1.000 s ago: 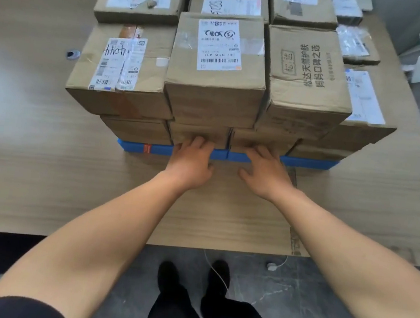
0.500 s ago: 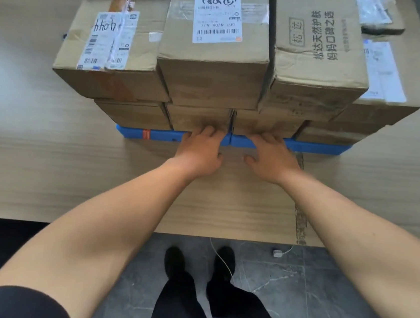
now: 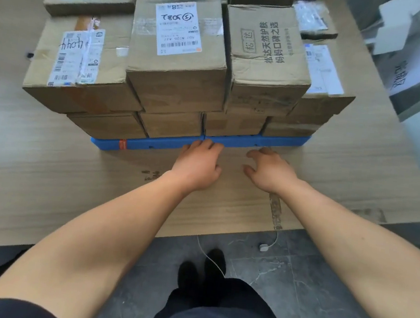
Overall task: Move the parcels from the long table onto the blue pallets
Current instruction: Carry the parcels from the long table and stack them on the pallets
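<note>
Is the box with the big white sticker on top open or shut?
Shut. The box has its top flaps lying flat, with clear tape and the white sticker stuck across them.

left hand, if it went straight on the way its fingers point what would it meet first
The blue pallet, at its front edge: the left hand points at it, fingertips at or just short of it; contact is unclear. Just above sits a bottom-row parcel.
</note>
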